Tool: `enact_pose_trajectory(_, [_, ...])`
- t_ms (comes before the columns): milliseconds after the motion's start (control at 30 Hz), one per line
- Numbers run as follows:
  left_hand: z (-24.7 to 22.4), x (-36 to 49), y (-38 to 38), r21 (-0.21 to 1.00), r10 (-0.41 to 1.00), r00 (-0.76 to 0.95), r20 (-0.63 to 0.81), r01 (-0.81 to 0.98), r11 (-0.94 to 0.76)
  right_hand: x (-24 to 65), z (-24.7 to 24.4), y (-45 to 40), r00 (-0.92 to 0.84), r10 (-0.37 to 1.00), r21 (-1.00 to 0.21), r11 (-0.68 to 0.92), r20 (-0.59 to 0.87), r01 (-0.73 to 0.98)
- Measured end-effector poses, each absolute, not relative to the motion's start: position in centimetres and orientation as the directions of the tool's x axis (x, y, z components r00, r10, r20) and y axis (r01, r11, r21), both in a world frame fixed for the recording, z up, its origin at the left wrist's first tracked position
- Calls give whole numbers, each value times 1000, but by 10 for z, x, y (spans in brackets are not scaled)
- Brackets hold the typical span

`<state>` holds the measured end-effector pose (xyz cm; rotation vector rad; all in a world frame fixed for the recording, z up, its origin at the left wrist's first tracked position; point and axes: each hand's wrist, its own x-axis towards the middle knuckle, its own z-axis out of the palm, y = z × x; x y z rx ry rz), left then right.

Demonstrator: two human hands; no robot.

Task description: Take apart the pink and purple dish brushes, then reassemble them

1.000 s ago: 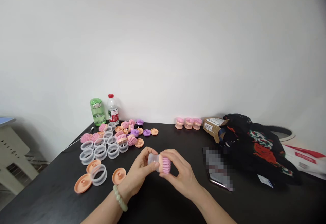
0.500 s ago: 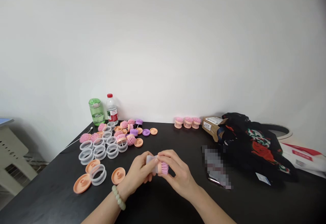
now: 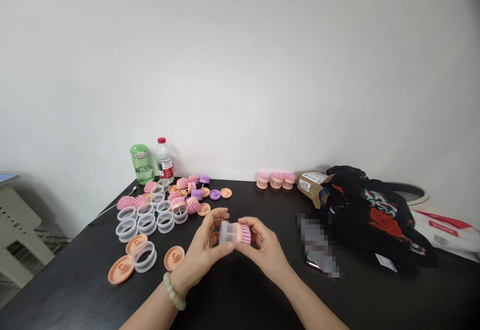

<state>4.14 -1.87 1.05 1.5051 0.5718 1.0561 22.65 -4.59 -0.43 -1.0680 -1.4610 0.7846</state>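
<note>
My left hand (image 3: 202,247), with a pale green bead bracelet (image 3: 173,292) at its wrist, holds a translucent plastic ring (image 3: 226,234) between thumb and fingers. Against the ring's right end sits a round brush head (image 3: 245,234) with pink bristles and a peach base, lying sideways. My right hand (image 3: 265,246) grips this brush head, thumb below and fingers over the bristles. Left of my left wrist lies a peach disc (image 3: 174,258) with a central knob. Farther left are a loose translucent ring (image 3: 144,257) and a larger peach disc (image 3: 121,270).
Several rings (image 3: 146,225), pink brush heads (image 3: 193,205) and a purple disc (image 3: 215,195) spread over the black table's left side. A green bottle (image 3: 143,165) and a red-capped bottle (image 3: 164,162) stand behind. Three brushes (image 3: 276,180), a carton (image 3: 312,187) and black cloth (image 3: 360,225) are right.
My left fingers have loosened and spread, showing more of the ring. My right fingers have shifted back over the bristles. The ring and brush head remain together between my hands.
</note>
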Motion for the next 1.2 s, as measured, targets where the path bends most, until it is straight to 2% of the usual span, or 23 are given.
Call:
enact_pose_trajectory(167, [15,41,-15,983,891,416,183,-72,-168,225,-4,-47,14,923,-893,368,385,260])
enact_pose_trajectory(300, [16,42,-11,978,867,456,199,-146,-148,226,-4,-47,29,933,-914,343,357,216])
enact_pose_trajectory(400, [16,41,-11,940,816,467,341,-157,-303,228,-6,-46,27,961,-960,271,274,74])
enact_pose_trajectory(500, [17,40,-14,825,726,476,496,4,-565,228,-7,-44,6,983,-983,181,181,-41])
enact_pose_trajectory(600, [18,41,-18,729,676,503,538,125,-673,228,-7,-42,29,986,-984,164,163,-63])
enact_pose_trajectory(700, [18,42,-19,785,742,471,476,151,-600,227,-6,-42,56,978,-977,204,201,-61])
enact_pose_trajectory(800, [18,43,-18,896,844,437,309,164,-413,227,-6,-42,51,970,-970,240,238,-38])
enact_pose_trajectory(867, [19,43,-17,931,864,443,239,147,-333,226,-6,-43,39,969,-969,244,243,-30])
enact_pose_trajectory(1033, [18,42,-15,930,843,446,301,58,-363,227,-3,-44,28,969,-969,246,246,-19])
enact_pose_trajectory(1200, [14,40,-11,902,829,438,348,84,-423,230,0,-42,33,964,-965,264,264,5])
